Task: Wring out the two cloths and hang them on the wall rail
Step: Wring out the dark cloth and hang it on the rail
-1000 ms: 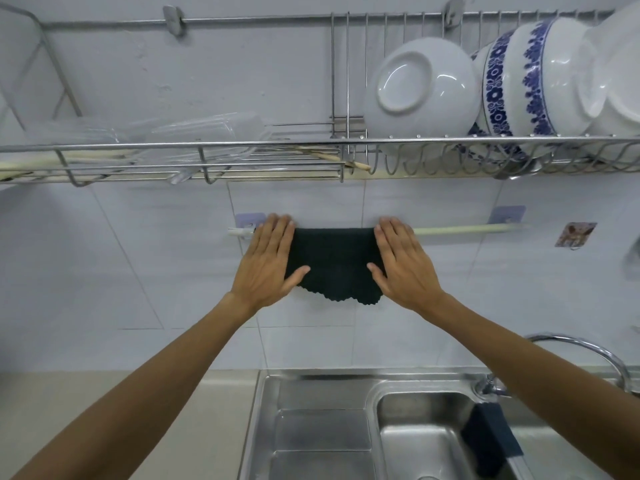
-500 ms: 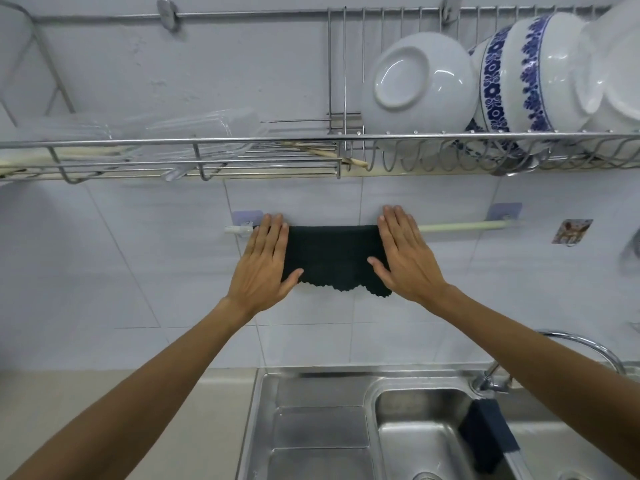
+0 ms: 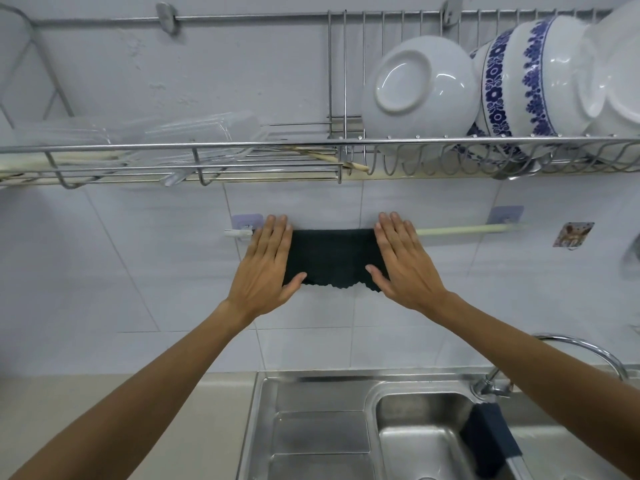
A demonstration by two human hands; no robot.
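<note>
A dark green cloth [image 3: 332, 258] hangs over the pale wall rail [image 3: 460, 231], its scalloped lower edge free against the tiles. My left hand [image 3: 266, 265] lies flat on the cloth's left edge, fingers together and pointing up. On the cloth's right edge my right hand [image 3: 401, 261] presses flat the same way. Both thumbs rest on the cloth's lower part. A second dark blue cloth [image 3: 491, 438] is draped over the right wall of the sink basin [image 3: 415, 445], under the tap.
A steel dish rack [image 3: 242, 147] runs across just above the rail, holding white and blue-patterned bowls [image 3: 419, 88] at right and clear containers [image 3: 201, 133] at left. The curved tap [image 3: 585, 351] stands at lower right. A beige counter [image 3: 121, 410] lies left of the sink.
Both hands have slid slightly apart along the rail, spreading the cloth wider. The view has shifted a little.
</note>
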